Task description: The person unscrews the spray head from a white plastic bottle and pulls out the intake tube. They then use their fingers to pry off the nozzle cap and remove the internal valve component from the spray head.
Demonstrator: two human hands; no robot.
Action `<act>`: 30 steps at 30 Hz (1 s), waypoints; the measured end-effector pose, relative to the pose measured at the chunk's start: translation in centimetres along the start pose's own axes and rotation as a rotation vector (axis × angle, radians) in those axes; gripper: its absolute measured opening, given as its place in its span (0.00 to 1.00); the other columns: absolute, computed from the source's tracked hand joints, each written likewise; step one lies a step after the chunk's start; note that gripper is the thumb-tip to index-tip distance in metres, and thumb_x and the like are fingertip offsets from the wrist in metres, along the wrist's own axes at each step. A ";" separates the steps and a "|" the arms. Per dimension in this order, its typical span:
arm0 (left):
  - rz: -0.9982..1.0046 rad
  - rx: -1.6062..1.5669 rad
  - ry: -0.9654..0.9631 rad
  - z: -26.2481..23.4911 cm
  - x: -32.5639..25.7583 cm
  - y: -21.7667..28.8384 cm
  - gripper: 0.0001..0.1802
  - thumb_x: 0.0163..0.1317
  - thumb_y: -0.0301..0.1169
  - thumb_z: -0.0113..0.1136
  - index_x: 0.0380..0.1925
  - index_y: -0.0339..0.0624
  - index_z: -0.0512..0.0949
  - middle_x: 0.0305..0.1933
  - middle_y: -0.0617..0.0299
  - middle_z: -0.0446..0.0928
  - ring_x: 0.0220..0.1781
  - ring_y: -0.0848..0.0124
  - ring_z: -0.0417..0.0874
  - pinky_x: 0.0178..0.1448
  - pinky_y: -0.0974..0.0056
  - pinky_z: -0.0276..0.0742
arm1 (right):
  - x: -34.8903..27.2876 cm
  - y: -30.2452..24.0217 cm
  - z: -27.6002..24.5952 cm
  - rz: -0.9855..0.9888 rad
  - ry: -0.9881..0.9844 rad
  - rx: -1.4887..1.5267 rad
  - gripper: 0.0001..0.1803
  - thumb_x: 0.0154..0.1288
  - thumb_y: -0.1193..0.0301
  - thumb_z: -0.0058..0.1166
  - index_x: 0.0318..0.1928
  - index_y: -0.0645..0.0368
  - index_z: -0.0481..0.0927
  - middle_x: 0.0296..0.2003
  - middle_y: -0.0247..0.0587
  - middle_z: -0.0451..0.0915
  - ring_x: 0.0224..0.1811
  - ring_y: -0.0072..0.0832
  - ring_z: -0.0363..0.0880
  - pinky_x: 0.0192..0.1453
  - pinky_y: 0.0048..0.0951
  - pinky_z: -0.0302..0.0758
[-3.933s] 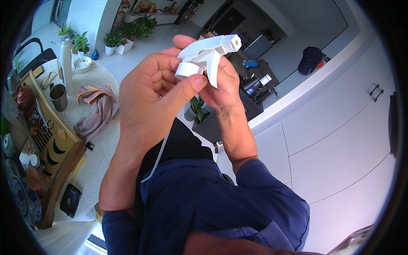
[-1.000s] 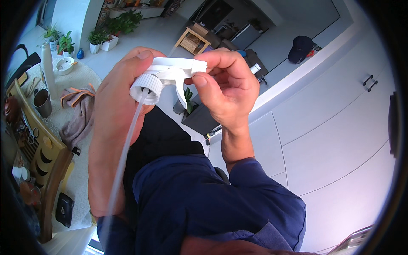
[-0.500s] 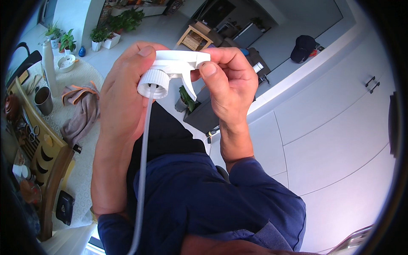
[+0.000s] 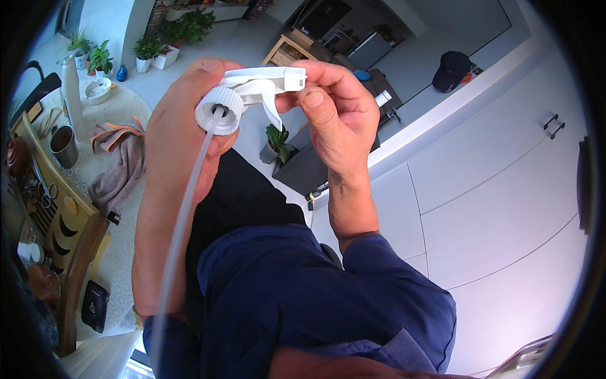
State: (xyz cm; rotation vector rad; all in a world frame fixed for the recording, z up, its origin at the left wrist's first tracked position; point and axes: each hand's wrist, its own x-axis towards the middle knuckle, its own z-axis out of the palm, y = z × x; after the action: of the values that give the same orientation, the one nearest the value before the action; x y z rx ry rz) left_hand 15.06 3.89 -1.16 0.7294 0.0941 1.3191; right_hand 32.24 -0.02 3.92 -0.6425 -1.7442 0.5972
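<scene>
My left hand (image 4: 180, 120) is wrapped round the back of a white trigger sprayer head (image 4: 252, 81), thumb on top. Its ribbed screw collar (image 4: 214, 101) is tilted so that its open underside faces me. A long translucent dip tube (image 4: 183, 215) runs out of the collar, down across my left forearm to the lower edge. My right hand (image 4: 341, 114) is at the nozzle end, index finger curled behind the nozzle and thumb just below its tip. The white trigger lever (image 4: 270, 110) hangs down between the two hands.
On my left, a round table with a patterned cloth (image 4: 129, 252) bears a grey towel (image 4: 120, 167), a metal cup (image 4: 64, 146), a white bowl (image 4: 97, 91) and a wooden tray (image 4: 88, 234) with scissors (image 4: 46, 192). White cabinet doors (image 4: 492, 215) stand on my right.
The sprayer head has turned in my hands, showing more of the collar's inside and the nozzle's end. The dip tube has swung left. Both hands have shifted slightly left.
</scene>
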 end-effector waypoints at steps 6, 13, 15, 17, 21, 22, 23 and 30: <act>-0.172 -0.220 -0.118 -0.5 0.1 -0.1 0.18 0.76 0.40 0.45 0.45 0.34 0.75 0.17 0.64 0.68 0.11 0.81 0.58 0.17 0.74 0.52 | 0.0 -0.4 0.1 -0.033 -0.002 -0.060 0.15 0.69 0.78 0.57 0.53 0.72 0.76 0.43 0.49 0.84 0.43 0.30 0.86 0.50 0.28 0.83; -0.217 -0.273 -0.161 -0.4 0.2 0.1 0.20 0.77 0.41 0.42 0.46 0.35 0.76 0.16 0.65 0.66 0.11 0.80 0.56 0.16 0.73 0.52 | 0.4 -0.7 0.5 -0.087 -0.016 -0.102 0.15 0.67 0.80 0.60 0.53 0.72 0.76 0.43 0.47 0.84 0.44 0.29 0.86 0.50 0.27 0.83; -0.239 -0.305 -0.174 -0.5 0.3 0.0 0.20 0.77 0.41 0.41 0.46 0.35 0.76 0.16 0.65 0.66 0.11 0.80 0.56 0.16 0.73 0.53 | 0.4 -0.8 0.5 -0.099 -0.016 -0.111 0.15 0.66 0.81 0.60 0.52 0.72 0.76 0.42 0.47 0.83 0.44 0.29 0.86 0.51 0.27 0.82; -0.258 -0.335 -0.185 -0.8 0.4 0.0 0.20 0.77 0.41 0.40 0.46 0.35 0.76 0.16 0.65 0.66 0.11 0.80 0.56 0.16 0.72 0.53 | 0.5 -0.9 0.8 -0.111 -0.020 -0.116 0.16 0.66 0.81 0.61 0.52 0.72 0.76 0.42 0.46 0.83 0.45 0.29 0.85 0.52 0.27 0.82; -0.352 -0.506 -0.344 -1.7 1.1 -1.1 0.20 0.76 0.41 0.42 0.46 0.36 0.78 0.16 0.65 0.67 0.11 0.79 0.57 0.17 0.73 0.52 | 0.4 -1.1 1.1 -0.174 0.007 -0.197 0.15 0.63 0.80 0.64 0.49 0.70 0.78 0.40 0.44 0.83 0.42 0.27 0.85 0.50 0.26 0.81; -0.380 -0.577 -0.424 -2.0 1.4 -1.5 0.21 0.74 0.42 0.44 0.45 0.36 0.79 0.16 0.66 0.68 0.11 0.79 0.57 0.17 0.73 0.52 | 0.5 -1.1 1.2 -0.201 0.010 -0.238 0.15 0.61 0.80 0.66 0.47 0.69 0.80 0.40 0.43 0.83 0.40 0.26 0.84 0.48 0.25 0.80; -0.380 -0.572 -0.427 -2.1 1.5 -1.7 0.21 0.74 0.42 0.44 0.45 0.36 0.79 0.16 0.66 0.68 0.11 0.79 0.57 0.17 0.73 0.52 | 0.6 -1.2 1.3 -0.205 0.013 -0.237 0.15 0.61 0.80 0.66 0.47 0.69 0.80 0.40 0.43 0.83 0.40 0.26 0.84 0.48 0.25 0.80; -0.401 -0.728 -0.683 -2.7 2.2 -3.4 0.22 0.75 0.43 0.40 0.50 0.38 0.77 0.17 0.64 0.71 0.11 0.79 0.61 0.16 0.72 0.54 | 1.1 -1.4 1.7 -0.528 -0.039 -0.525 0.14 0.53 0.78 0.70 0.42 0.65 0.83 0.33 0.41 0.83 0.32 0.26 0.81 0.36 0.23 0.78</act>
State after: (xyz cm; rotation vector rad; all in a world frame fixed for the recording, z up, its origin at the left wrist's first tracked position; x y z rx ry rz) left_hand 17.30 6.85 -4.29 0.4575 -0.7211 0.5903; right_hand 30.16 -0.34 5.21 -0.4877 -2.0171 -0.2243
